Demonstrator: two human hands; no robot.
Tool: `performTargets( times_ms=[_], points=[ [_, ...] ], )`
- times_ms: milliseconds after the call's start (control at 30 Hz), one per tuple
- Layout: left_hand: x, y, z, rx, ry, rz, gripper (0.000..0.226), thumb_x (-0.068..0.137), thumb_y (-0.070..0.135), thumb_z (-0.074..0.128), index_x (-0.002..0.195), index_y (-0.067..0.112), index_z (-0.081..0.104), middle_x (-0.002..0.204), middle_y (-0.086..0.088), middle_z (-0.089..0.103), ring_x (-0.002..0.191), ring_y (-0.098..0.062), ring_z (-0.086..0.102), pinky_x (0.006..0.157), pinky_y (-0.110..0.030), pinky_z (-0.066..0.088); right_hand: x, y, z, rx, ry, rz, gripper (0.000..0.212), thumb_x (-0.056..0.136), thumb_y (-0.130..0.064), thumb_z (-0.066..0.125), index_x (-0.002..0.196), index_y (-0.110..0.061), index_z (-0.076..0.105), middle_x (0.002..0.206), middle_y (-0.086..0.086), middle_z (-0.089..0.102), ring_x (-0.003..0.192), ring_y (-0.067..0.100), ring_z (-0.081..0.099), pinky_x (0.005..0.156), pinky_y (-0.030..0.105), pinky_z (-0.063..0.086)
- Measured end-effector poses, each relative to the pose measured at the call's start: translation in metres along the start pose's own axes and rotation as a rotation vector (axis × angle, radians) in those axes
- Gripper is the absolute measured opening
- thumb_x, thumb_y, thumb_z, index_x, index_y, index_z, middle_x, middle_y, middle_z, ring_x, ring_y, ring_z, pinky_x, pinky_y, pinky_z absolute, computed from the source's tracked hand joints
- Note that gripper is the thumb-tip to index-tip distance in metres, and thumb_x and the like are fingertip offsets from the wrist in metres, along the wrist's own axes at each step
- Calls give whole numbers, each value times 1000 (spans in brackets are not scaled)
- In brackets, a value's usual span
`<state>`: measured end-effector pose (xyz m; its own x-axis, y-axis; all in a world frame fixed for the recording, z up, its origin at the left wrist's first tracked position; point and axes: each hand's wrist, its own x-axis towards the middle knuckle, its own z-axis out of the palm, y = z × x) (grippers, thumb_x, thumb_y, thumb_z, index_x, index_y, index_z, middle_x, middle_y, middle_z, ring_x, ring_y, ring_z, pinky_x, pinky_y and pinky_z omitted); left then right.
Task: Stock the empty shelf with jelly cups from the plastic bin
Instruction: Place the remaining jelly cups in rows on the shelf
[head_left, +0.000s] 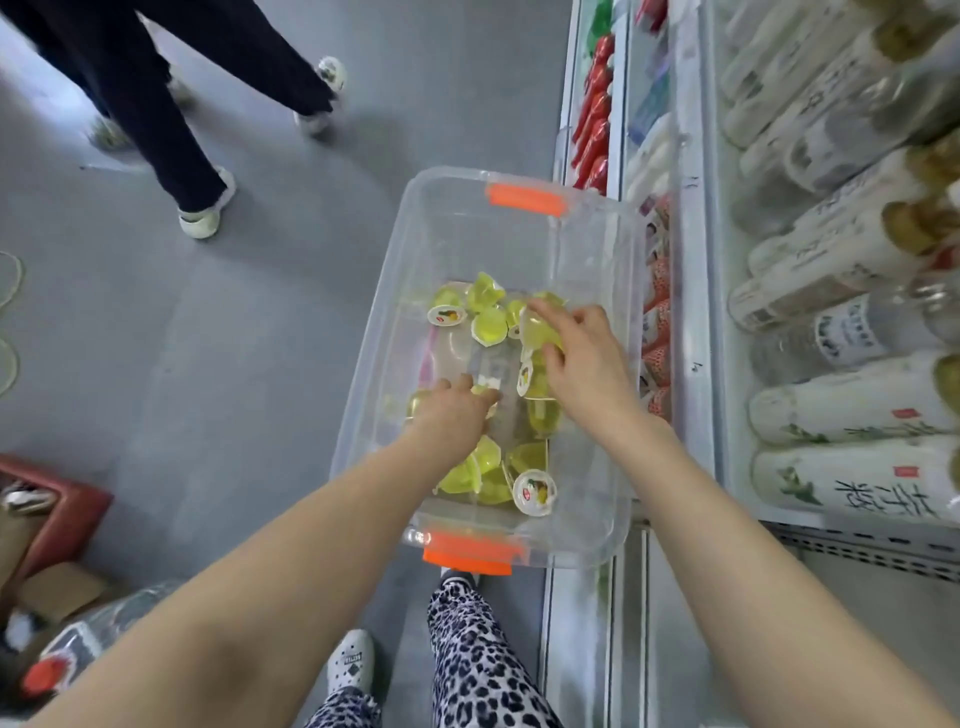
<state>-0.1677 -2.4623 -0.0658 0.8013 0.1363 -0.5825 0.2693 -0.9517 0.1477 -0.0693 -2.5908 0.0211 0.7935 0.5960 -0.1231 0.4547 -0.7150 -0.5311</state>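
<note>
A: Left hand (452, 410): fingertips buried among jelly cups (488, 325), so grip unreadable.
B: Right hand (576, 358) covers part of the jelly cup (537, 332) it pinches. Lid print too small to read.
A: Bystander (156, 104) at 11 o'clock: blurred, top edge leaves only legs.
B: Bottles (852, 405) at 3 o'clock are smeared and clipped by the right edge.

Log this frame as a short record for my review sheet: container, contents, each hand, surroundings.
container: clear plastic bin, orange handles
contents: loose yellow jelly cups, many left
left hand: inside the bin, on the cups; grip unclear
right hand: inside the bin, pinches one jelly cup
surroundings: bottles lying on shelving right of the bin
</note>
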Motion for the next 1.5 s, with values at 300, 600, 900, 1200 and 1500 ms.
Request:
performTargets(
  times_ms=[300,600,900,1200,1500],
  points=[
    [23,0,11,-101,93,-34,36,86,14,65,118,23,51,122,-8,36,95,-34,57,67,-39,43,5,7,4,151,69,-8,34,84,-16,69,113,-32,61,110,-4,42,84,11,54,85,23,46],
    [-18,0,-30,-384,259,-56,53,80,26,66,125,13,41,118,-10,49,97,-33,56,74,-35,40,-17,-12,-5,245,117,121,59,90,-28,64,141,-19,36,129,5,42,103,10,46,89,20,35],
    [-120,-1,-55,-655,442,128,58,80,19,66,134,21,44,126,-8,43,96,-27,56,89,-36,47,-109,-41,-31,365,317,164,50,84,-29,72,123,-20,44,111,-8,53,99,9,53,84,25,43],
    [-234,14,-29,-753,571,336,52,74,30,67,124,22,55,114,2,63,101,-18,60,87,-35,49,-258,-77,-24,475,648,239,31,77,-28,73,100,-25,52,95,-13,61,84,7,58,76,27,46],
    [-347,57,21,-770,562,714,46,78,40,72,120,35,55,110,15,57,103,-8,58,91,-34,51,-444,-128,-26,495,919,381,26,78,-29,75,91,-28,53,90,-18,64,73,-1,53,67,17,42]
  ],
)
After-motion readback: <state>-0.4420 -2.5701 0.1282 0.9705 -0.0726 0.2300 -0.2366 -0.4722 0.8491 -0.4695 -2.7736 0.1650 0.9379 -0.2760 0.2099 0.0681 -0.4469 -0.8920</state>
